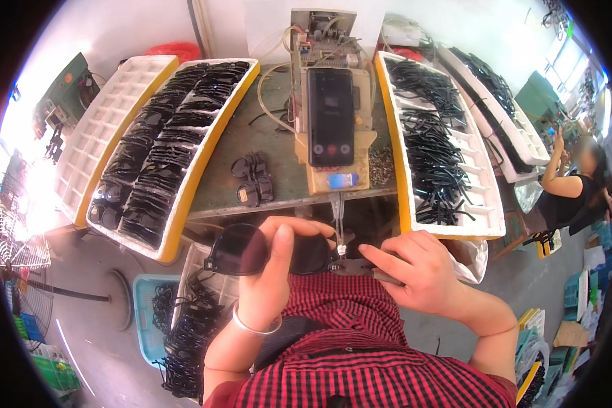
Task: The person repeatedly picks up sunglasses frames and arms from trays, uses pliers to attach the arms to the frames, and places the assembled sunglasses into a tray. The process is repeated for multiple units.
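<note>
My left hand is closed round a black sunglasses front, its dark lenses facing up toward me. My right hand pinches a dark sunglasses temple, whose end meets the front's right corner. Whether the two are joined there I cannot tell. Just above that corner a thin metal rod hangs down from the bench machine. A phone leans upright against the machine. Several sunglasses fronts lie in a small pile on the bench, left of the machine.
A yellow-edged white foam tray of dark lens fronts stands left, beside another pale tray. A right-hand tray holds loose black temples. Below left sits a blue basket. Another person works far right.
</note>
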The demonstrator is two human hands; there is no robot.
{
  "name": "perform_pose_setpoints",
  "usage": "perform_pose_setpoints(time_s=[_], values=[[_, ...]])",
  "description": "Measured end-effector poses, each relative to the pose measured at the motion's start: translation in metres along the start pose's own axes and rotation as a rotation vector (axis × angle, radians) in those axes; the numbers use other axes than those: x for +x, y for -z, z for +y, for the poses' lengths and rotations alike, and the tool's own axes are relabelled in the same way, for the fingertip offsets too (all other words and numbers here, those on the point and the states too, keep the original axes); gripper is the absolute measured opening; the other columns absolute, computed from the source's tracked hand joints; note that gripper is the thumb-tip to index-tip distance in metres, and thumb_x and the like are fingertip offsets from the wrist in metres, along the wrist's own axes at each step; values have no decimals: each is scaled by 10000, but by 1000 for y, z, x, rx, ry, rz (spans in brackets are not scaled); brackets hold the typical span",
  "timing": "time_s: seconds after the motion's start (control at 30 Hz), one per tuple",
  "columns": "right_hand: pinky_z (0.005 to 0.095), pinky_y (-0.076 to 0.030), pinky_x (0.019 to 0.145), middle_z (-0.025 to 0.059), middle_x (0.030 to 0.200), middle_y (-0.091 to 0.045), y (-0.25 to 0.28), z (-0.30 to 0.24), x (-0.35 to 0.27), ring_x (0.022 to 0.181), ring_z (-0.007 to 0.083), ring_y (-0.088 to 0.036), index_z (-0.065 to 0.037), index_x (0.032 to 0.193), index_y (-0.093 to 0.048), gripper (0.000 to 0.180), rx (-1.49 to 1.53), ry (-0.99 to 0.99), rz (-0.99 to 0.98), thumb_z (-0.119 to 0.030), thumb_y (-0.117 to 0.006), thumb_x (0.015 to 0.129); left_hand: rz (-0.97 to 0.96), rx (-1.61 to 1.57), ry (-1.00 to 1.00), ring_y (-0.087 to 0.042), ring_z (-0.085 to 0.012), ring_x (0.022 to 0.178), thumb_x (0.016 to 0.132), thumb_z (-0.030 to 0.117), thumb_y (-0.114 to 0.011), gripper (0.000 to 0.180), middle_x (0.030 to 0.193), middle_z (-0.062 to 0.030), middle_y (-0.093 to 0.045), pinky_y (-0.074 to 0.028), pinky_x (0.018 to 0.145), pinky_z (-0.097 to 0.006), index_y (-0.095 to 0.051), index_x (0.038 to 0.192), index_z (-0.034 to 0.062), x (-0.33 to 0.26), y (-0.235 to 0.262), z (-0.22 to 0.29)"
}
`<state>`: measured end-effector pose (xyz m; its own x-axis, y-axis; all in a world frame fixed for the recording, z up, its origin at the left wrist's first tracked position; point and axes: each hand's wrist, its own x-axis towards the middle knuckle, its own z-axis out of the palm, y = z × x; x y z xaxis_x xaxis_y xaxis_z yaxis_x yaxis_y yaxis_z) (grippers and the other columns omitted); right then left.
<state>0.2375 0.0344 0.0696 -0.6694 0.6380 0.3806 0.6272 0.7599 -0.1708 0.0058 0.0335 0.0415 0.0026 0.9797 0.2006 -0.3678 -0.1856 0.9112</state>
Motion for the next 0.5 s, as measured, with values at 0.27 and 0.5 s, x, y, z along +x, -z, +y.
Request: perform_pose_setpoints(time_s=[0.27,0.5], values=[[304,-481,713,36,816,-613,3,3,-9,746,181,-595,-54,1170,-650,403,597,-364,-405,-148,-741,789,-124,-95,100,-645,-225,915,1048,206,-392,280,1055,-193,-665,-503,878,-345,-554,996,-17,-1,4,0],[313,-493,827,92,941,-674,3,55,-15,875,213,-654,-79,1231,-623,455,494,-617,-154,-214,-739,812,149,-31,-76,-637,-257,911,1017,126,-432,202,987,-182,-674,-490,884,-385,-562,939,-8,3,34,-17]])
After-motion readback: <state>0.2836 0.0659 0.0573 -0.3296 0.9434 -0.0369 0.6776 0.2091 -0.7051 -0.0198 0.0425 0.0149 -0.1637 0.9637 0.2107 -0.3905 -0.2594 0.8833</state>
